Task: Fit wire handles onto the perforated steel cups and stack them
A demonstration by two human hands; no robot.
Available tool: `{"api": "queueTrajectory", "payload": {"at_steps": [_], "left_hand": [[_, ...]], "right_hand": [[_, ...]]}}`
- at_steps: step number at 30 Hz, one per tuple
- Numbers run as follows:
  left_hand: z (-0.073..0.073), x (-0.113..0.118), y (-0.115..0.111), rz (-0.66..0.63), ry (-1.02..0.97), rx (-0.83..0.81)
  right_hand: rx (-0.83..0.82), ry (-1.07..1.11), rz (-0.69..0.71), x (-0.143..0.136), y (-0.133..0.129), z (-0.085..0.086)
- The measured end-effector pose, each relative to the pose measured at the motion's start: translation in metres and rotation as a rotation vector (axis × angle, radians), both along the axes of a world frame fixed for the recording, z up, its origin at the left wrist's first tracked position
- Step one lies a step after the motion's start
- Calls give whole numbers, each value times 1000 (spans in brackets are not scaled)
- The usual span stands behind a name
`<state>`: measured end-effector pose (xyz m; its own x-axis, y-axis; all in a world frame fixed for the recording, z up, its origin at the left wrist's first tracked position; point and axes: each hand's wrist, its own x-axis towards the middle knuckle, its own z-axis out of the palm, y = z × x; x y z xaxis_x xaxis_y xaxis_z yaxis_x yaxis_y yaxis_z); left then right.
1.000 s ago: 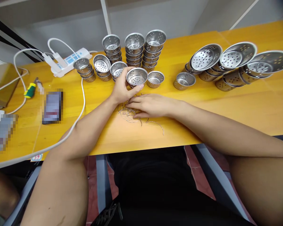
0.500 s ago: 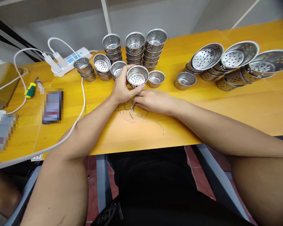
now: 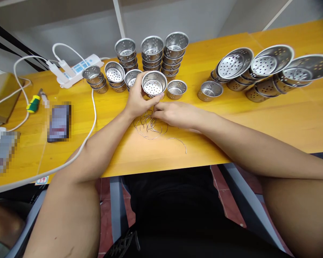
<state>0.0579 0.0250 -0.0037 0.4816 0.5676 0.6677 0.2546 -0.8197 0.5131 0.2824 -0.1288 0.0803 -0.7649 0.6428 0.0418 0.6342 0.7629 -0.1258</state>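
Note:
My left hand (image 3: 138, 98) grips a perforated metal cup (image 3: 154, 85) by its side, thumb at the near edge, with the open top facing up. Just right of and below that cup, my right hand (image 3: 172, 114) has its fingers bent together at a pile of thin curved wires (image 3: 150, 126); whether a wire is pinched in them is hidden. One loose curved wire (image 3: 181, 141) lies apart on the table. A single low perforated cup (image 3: 177, 89) stands beyond my right hand.
Several stacks of perforated cups (image 3: 152, 48) stand at the back, and leaning stacks (image 3: 271, 64) are at the right beside a lone cup (image 3: 210, 91). To the left lie a power strip (image 3: 80, 70), a white cable (image 3: 93, 122), a phone (image 3: 59, 123) and a green-yellow handled tool (image 3: 34, 104).
The cup in my left hand is slightly higher and further left. My right hand stays by the wires, its fingertips shifted slightly. The view has moved a little.

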Motion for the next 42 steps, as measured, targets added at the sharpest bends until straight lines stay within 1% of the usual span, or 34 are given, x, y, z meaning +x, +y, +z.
{"api": "queueTrajectory", "payload": {"at_steps": [3, 6, 9, 13, 18, 21, 23, 26, 29, 33, 36, 40, 42], "left_hand": [[-7, 1, 8, 9, -16, -15], [-10, -1, 12, 39, -33, -33], [-10, -5, 14, 68, -45, -16], [-11, -9, 19, 85, -77, 8], [-17, -9, 24, 38, -142, 36], [-19, -9, 25, -7, -166, 45], [-19, -9, 26, -25, -170, 43], [-15, -9, 25, -17, -156, 34], [-9, -11, 22, 7, -147, 43], [-6, -11, 19, 3, -136, 19], [-13, -10, 23, 1, -130, 3], [-26, -9, 34, -32, -168, 55], [-28, -10, 36, -28, -151, 80]], "right_hand": [[81, -192, -60, -7, -4, 10], [127, -190, -63, -9, -5, 13], [162, -108, -54, -5, 0, 7], [247, 28, -30, 3, 8, -6], [341, 265, 49, 7, 16, -18], [349, 353, 104, 10, 19, -18], [309, 401, 147, 11, 19, -16], [242, 453, 193, 14, 17, -12], [235, 450, 198, 16, 15, -11], [277, 335, 189, 17, 18, -13], [303, 248, 151, 19, 23, -15], [313, 276, 31, 20, 26, -17], [315, 327, -34, 19, 24, -17]]}}
